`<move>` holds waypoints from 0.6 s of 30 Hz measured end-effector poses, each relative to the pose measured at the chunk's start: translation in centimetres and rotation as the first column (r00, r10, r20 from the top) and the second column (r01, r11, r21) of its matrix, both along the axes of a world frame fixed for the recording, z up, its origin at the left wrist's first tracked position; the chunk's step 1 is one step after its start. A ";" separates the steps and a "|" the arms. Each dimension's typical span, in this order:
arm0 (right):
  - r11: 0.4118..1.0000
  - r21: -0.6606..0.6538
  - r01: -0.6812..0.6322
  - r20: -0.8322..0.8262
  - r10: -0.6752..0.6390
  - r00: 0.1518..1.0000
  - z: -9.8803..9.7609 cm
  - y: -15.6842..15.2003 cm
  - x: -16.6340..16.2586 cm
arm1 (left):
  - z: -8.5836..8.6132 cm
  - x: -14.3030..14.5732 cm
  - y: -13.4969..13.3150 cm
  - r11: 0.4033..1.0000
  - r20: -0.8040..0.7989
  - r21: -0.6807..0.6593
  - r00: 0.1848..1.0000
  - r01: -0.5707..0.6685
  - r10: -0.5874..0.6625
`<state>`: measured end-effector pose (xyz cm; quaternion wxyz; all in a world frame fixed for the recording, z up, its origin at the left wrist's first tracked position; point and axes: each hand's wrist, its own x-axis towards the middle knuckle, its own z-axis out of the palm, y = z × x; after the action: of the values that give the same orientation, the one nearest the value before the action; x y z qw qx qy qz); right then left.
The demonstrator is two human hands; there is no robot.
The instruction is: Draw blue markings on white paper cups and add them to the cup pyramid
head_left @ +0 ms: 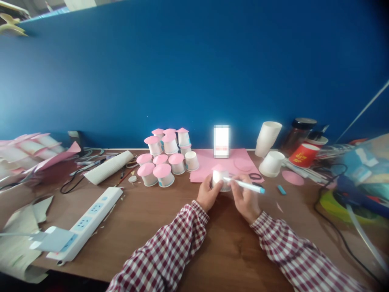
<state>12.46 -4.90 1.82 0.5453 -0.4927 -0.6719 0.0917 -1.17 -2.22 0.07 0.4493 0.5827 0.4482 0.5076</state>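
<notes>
My left hand (209,191) is closed round the left side of an upside-down white paper cup (217,177) topped with a pink paper cone. A light-blue marker (247,185) is gripped in my right hand (245,198), its tip pointing left at the cup's side. Whether the tip touches the cup I cannot tell. The marker's blue cap (281,190) lies on the table to the right. Behind the cup is a sheet of pink paper (206,164), with scissors (254,176) lying partly on it, half hidden by my right hand.
Several cone-topped cups (163,174) stand stacked at left of the pink sheet. A phone (221,141) leans upright behind it. To the right are stacked white cups (268,138) and a red cup (304,155). A power strip (88,221) lies left, a glue gun (358,194) far right.
</notes>
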 end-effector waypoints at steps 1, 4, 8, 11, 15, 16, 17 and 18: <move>1.000 0.002 -0.002 0.001 0.002 1.000 0.0 0.0 0.0 | 0.0 0.0 0.0 1.000 0.002 0.001 1.000 0.001 -0.001; 1.000 0.006 -0.002 0.001 0.002 1.000 -0.2 0.1 0.0 | 0.1 0.0 0.0 1.000 0.001 0.004 1.000 0.006 -0.006; 1.000 0.011 0.009 0.006 -0.009 1.000 -0.3 0.2 0.0 | 0.2 0.0 -0.1 1.000 -0.018 0.010 1.000 0.003 -0.003; 1.000 0.014 0.007 0.012 -0.008 1.000 -0.3 0.2 0.1 | 0.2 0.0 -0.1 1.000 -0.028 0.012 1.000 -0.003 0.003; 1.000 0.013 0.005 0.014 -0.006 1.000 -0.3 0.2 0.1 | 0.2 0.0 -0.1 1.000 -0.028 0.013 1.000 -0.005 0.005; 1.000 0.012 0.004 0.013 -0.005 1.000 -0.3 0.2 0.1 | 0.2 0.0 -0.1 1.000 -0.025 0.016 1.000 -0.001 0.002; 1.000 0.011 0.003 0.013 -0.003 1.000 -0.3 0.2 0.1 | 0.2 0.0 -0.1 1.000 -0.021 0.019 1.000 0.002 -0.002; 1.000 0.009 0.003 0.011 -0.003 1.000 -0.3 0.2 0.1 | 0.2 0.0 -0.1 1.000 -0.017 0.022 1.000 0.005 -0.005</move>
<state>12.52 -4.72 1.55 0.5441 -0.4916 -0.6746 0.0852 -1.18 -2.28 0.28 0.4401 0.5931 0.4451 0.5064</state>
